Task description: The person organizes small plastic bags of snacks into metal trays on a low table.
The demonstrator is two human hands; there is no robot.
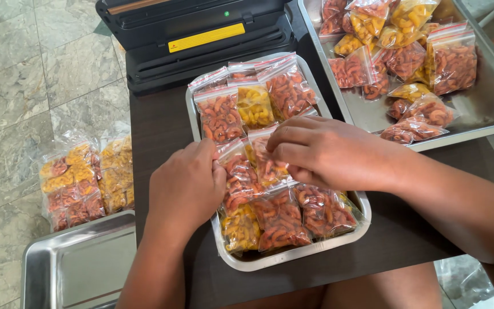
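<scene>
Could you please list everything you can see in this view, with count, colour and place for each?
Middle tray: one, steel, centre of the dark table, filled with small bags.
Small snack bags: many, clear, holding red-orange or yellow curled pieces; in both trays on the table.
Bag being handled: one, clear with red-orange pieces, middle of the tray.
Far tray: one, steel, top right, with heaped bags.
Sealer machine: one, black with a yellow label, top centre.
Large packed bundle: one, clear, on the tiled floor at left.
Bare tray: one, steel, lower left.
Left hand: on the bag's left edge.
Right hand: pinching the bag from the right.
</scene>
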